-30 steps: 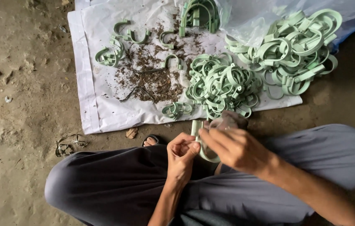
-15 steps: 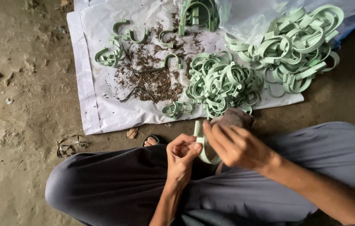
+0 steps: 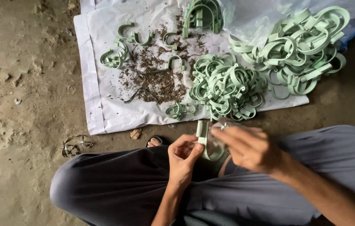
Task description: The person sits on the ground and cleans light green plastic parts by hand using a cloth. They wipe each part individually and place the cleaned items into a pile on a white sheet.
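Left hand (image 3: 183, 157) pinches a pale green U-shaped clip (image 3: 206, 142) at lower centre of frame, over the grey-trousered lap (image 3: 123, 184). Right hand (image 3: 250, 148) closes on the same clip from the right; motion-blurred, finger grip unclear. Just above, on the white sheet (image 3: 91, 83) spread on the dirt floor (image 3: 22, 83): mid pile of green clips (image 3: 223, 86), dark debris (image 3: 156, 77) to its left, bigger clip heap (image 3: 303, 48) upper right.
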